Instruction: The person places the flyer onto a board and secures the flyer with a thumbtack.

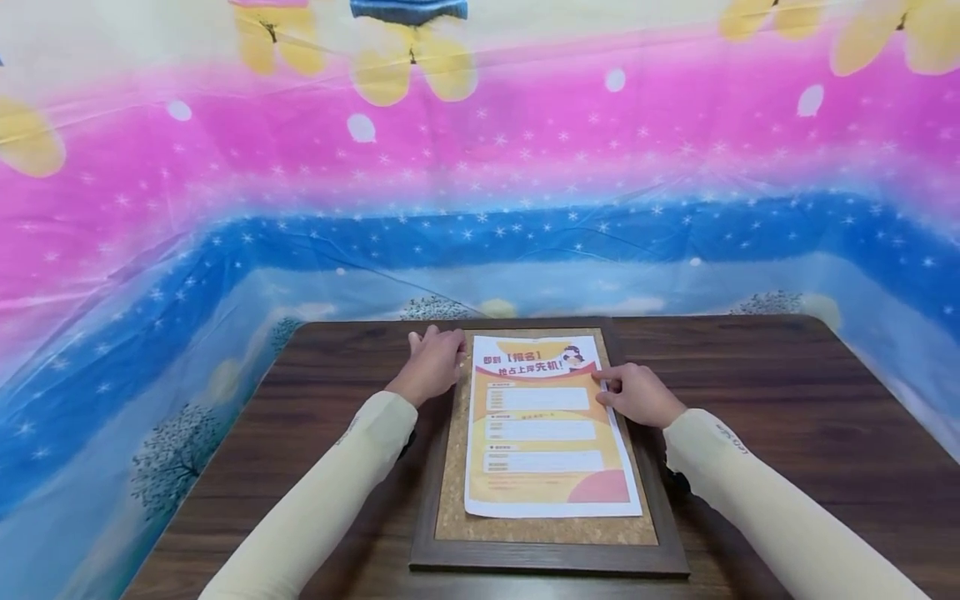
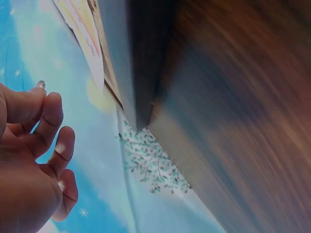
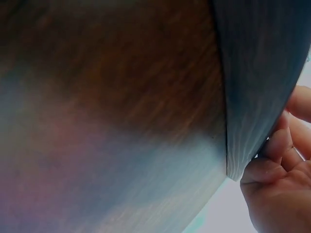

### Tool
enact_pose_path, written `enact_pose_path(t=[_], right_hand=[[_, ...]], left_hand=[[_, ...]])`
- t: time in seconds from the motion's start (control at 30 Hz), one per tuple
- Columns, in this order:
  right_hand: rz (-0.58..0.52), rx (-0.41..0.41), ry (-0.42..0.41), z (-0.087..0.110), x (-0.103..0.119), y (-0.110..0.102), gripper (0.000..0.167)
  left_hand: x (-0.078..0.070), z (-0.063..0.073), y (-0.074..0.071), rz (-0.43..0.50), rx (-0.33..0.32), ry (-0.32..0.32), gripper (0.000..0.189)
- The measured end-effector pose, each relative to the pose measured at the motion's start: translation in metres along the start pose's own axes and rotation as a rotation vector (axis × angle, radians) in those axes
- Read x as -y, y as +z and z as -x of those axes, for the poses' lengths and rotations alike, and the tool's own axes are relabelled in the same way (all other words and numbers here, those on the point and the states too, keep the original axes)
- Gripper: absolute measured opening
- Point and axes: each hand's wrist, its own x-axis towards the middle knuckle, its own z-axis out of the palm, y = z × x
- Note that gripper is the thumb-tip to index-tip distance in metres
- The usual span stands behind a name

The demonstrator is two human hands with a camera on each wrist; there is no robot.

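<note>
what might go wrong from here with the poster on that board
The poster might slip or skew: the right hand appears to touch only its right edge, and no pins show at its lower corners.

It may also end up off-centre: more of the board shows at its lower left than its lower right.
</note>
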Motion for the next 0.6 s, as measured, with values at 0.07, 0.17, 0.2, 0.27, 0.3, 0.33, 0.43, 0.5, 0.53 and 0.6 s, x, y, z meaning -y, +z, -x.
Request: enact_pose_path(t=[0.07, 0.17, 0.2, 0.27, 0.3, 0.33, 0.43, 0.5, 0.53, 0.6], right_hand=[[0.012, -0.003, 0.013, -0.001, 0.002, 0.0, 0.042], [0.017, -0.003, 0.031, -0.002, 0.006, 0.001, 0.041], [0.021, 0.0, 0.031, -0.003, 0.007, 0.002, 0.041], [0.02, 0.005, 0.035, -0.004, 0.008, 0.004, 0.041], [0.017, 0.006, 0.035, -0.004, 0.009, 0.005, 0.041], [0.017, 0.007, 0.037, -0.004, 0.009, 0.006, 0.041], [0.012, -0.003, 0.047, -0.004, 0.008, 0.008, 0.041], [0.005, -0.017, 0.063, -0.002, 0.007, 0.009, 0.041], [0.003, -0.024, 0.07, -0.002, 0.006, 0.009, 0.041], [-0.002, -0.034, 0.08, 0.0, 0.005, 0.008, 0.042]], left_hand=[[-0.003, -0.004, 0.0, 0.017, -0.002, 0.01, 0.013], [-0.006, -0.009, 0.002, 0.043, 0.011, 0.016, 0.013], [-0.007, -0.01, 0.002, 0.053, 0.018, 0.015, 0.014], [-0.009, -0.013, 0.004, 0.069, 0.032, 0.0, 0.016], [-0.01, -0.015, 0.005, 0.08, 0.038, -0.008, 0.017], [-0.011, -0.017, 0.006, 0.084, 0.041, -0.012, 0.017], [-0.014, -0.024, 0.01, 0.09, 0.043, -0.008, 0.019], [-0.017, -0.031, 0.012, 0.089, 0.04, 0.01, 0.02], [-0.019, -0.034, 0.013, 0.081, 0.038, 0.022, 0.02], [-0.023, -0.04, 0.015, 0.081, 0.04, 0.035, 0.02]])
